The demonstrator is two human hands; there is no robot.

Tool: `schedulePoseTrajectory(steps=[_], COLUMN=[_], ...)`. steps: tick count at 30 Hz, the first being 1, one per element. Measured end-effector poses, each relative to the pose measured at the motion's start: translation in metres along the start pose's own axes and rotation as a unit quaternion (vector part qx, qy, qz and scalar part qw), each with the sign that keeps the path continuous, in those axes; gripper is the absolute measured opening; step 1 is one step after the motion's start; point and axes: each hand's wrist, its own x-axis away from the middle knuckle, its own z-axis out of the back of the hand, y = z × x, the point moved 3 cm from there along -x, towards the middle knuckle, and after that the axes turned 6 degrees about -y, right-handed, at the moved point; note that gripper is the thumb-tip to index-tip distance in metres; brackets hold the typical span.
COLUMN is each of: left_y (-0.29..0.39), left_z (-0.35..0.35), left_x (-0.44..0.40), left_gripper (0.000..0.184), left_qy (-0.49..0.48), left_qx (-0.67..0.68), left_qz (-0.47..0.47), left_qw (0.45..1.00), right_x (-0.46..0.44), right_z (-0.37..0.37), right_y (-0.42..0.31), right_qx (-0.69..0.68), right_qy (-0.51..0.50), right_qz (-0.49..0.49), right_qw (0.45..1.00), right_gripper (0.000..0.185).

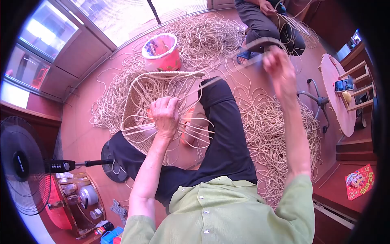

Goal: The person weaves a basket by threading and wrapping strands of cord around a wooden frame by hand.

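Observation:
My left hand (164, 116) is closed on a bunch of pale cords at the edge of a woven cord piece (131, 107), which lies between my legs. Several loose cord ends fan out to the right of this hand. Up at the right, my right hand (279, 71) is raised, its fingers pressed together on a cord strand (231, 73) and blurred by motion. That strand stretches from the woven piece up toward my right hand.
Cord heaps (207, 38) (280, 142) lie on the floor. A red bucket (164, 59) stands ahead. Another person (264, 20) sits at the top right holding cords. A fan (24, 162) is at the left, a round stool (335, 95) with a phone (344, 85) at the right.

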Motion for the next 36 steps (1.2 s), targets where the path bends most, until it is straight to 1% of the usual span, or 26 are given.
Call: schedulePoseTrajectory(steps=[1,2,4,5,6,7,9,10,12,13,15,18,21,22,24,25,26,27,29,30,31,32,33,34,35,36], left_y=[-0.001,0.001,-0.003,-0.003,-0.002,-0.001,0.001,0.001,0.000,-0.002,-0.005,-0.005,-0.004,-0.004,-0.005,-0.006,-0.007,-0.007,-0.006,-0.008,0.006,0.021,0.036,0.046,0.041,0.037], left_z=[-0.003,-0.004,-0.008,-0.010,-0.009,-0.008,-0.003,-0.002,-0.001,-0.002,-0.003,-0.001,0.003,0.005,0.000,-0.002,0.000,0.002,0.001,0.000,0.008,0.017,0.027,0.025,0.010,0.000], left_x=[-0.004,-0.007,-0.007,-0.006,-0.006,-0.006,-0.003,0.000,0.004,0.005,0.007,0.014,0.022,0.024,0.029,0.030,0.030,0.032,0.037,0.038,0.027,0.015,0.002,-0.009,-0.008,-0.010], left_gripper=[0.009,0.007,0.007,0.007,0.008,0.009,0.009,0.009,0.010,0.010,0.009,0.012,0.015,0.018,0.019,0.019,0.026,0.029,0.033,0.040,0.039,0.039,0.039,0.030,0.018,0.016], left_qy=[-0.007,0.003,0.019,0.028,0.020,0.001,-0.049,-0.072,-0.072,-0.071,-0.084,-0.100,-0.097,-0.108,-0.106,-0.103,-0.114,-0.090,-0.042,0.003,-0.002,-0.007,-0.011,-0.089,-0.140,-0.152], left_qx=[-0.011,-0.021,-0.027,-0.027,-0.026,-0.020,-0.012,0.006,0.017,0.024,0.027,0.032,0.041,0.041,0.011,-0.006,-0.017,-0.015,-0.007,0.047,0.034,0.018,0.001,-0.003,-0.018,-0.005], left_qz=[0.018,0.016,0.015,0.019,0.019,0.018,0.008,0.011,-0.003,-0.010,-0.006,0.008,-0.019,-0.015,-0.031,-0.040,-0.048,-0.046,-0.041,-0.001,-0.033,-0.063,-0.090,-0.132,-0.148,-0.126], left_qw=[1.000,1.000,0.999,0.999,0.999,1.000,0.999,0.997,0.997,0.997,0.996,0.994,0.994,0.993,0.994,0.994,0.992,0.995,0.998,0.999,0.999,0.998,0.996,0.987,0.979,0.980], right_x=[-0.019,-0.029,-0.014,0.008,0.032,0.055,0.084,0.087,0.078,0.073,0.065,0.075,0.091,0.100,0.139,0.176,0.203,0.231,0.267,0.263,0.258,0.249,0.237,0.227,0.216,0.202], right_z=[-0.019,-0.037,-0.069,-0.085,-0.100,-0.123,-0.142,-0.147,-0.150,-0.148,-0.142,-0.140,-0.144,-0.142,-0.147,-0.147,-0.157,-0.154,-0.139,-0.133,-0.130,-0.127,-0.126,-0.125,-0.126,-0.129], right_y=[-0.001,-0.001,0.013,0.034,0.055,0.069,0.109,0.127,0.155,0.165,0.173,0.173,0.172,0.183,0.185,0.191,0.147,0.125,0.094,0.080,0.062,0.045,0.030,0.014,-0.003,-0.021], right_qx=[0.162,0.318,0.517,0.474,0.432,0.352,0.267,0.229,0.156,0.099,0.075,0.118,0.158,0.054,-0.041,0.042,0.110,0.200,0.269,0.246,0.221,0.252,0.301,0.306,0.311,0.307], right_qy=[-0.005,-0.008,-0.025,-0.096,-0.157,-0.223,-0.292,-0.256,-0.181,-0.177,-0.220,-0.231,-0.182,-0.148,-0.203,-0.284,-0.324,-0.394,-0.463,-0.425,-0.386,-0.370,-0.381,-0.376,-0.373,-0.357], right_qz=[0.042,0.082,0.088,0.008,-0.078,-0.266,-0.358,-0.384,-0.431,-0.449,-0.455,-0.440,-0.412,-0.417,-0.367,-0.376,-0.388,-0.327,-0.170,-0.173,-0.177,-0.157,-0.106,-0.079,-0.050,-0.010], right_qw=[0.986,0.945,0.851,0.875,0.885,0.869,0.846,0.857,0.870,0.870,0.860,0.860,0.879,0.895,0.907,0.881,0.856,0.835,0.828,0.854,0.878,0.880,0.868,0.871,0.873,0.882], right_gripper=[0.028,0.031,0.025,0.022,0.021,0.025,0.035,0.037,0.042,0.042,0.047,0.035,0.025,0.022,0.024,0.030,0.034,0.033,0.026,0.023,0.020,0.015,0.013,0.014,0.016,0.018])
